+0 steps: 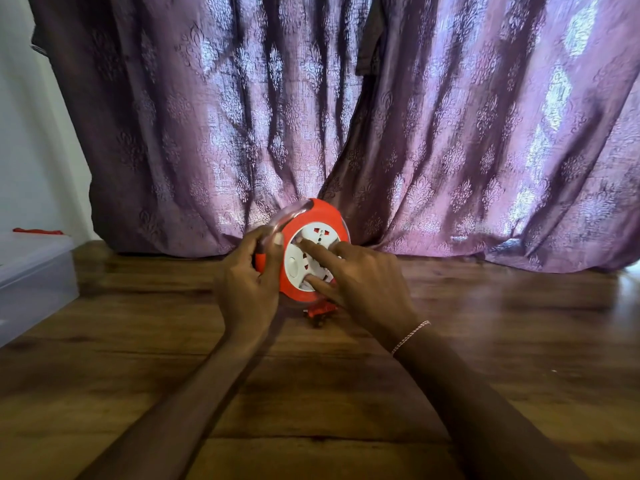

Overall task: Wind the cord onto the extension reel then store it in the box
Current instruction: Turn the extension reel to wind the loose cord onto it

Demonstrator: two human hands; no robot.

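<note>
- Gripping the extension reel (313,249) with both hands, a person has it upright on its edge, lifted just above the wooden floor (485,341), socket face turned toward them.
- Left hand (247,285): closed around the handle (260,259) at the reel's left edge, thumb tip up against the orange rim.
- Right hand (360,278): spread fairly wide, not wrapped round anything. Fingertips (300,241) pressed flat on the white socket face; a lower finger touches near the bottom of that face.
- Reel body is orange with a white centre plate carrying red-shuttered sockets and a round white button.
- Cord (291,212): a pale, motion-blurred loop arcs over the reel's upper left, running down toward the left hand. Can't tell how much is wound on.
- Red plug (320,313) sits just below the reel, on or just above the floor; too blurred to say which.
- Thin bracelet (410,336) on the right wrist.
- Box (33,282): clear plastic, far left on the floor, well apart from the reel. Something red (38,231) lies on its top.
- Purple patterned curtain (346,116) hangs right behind the reel, hem bunched on the floor.
</note>
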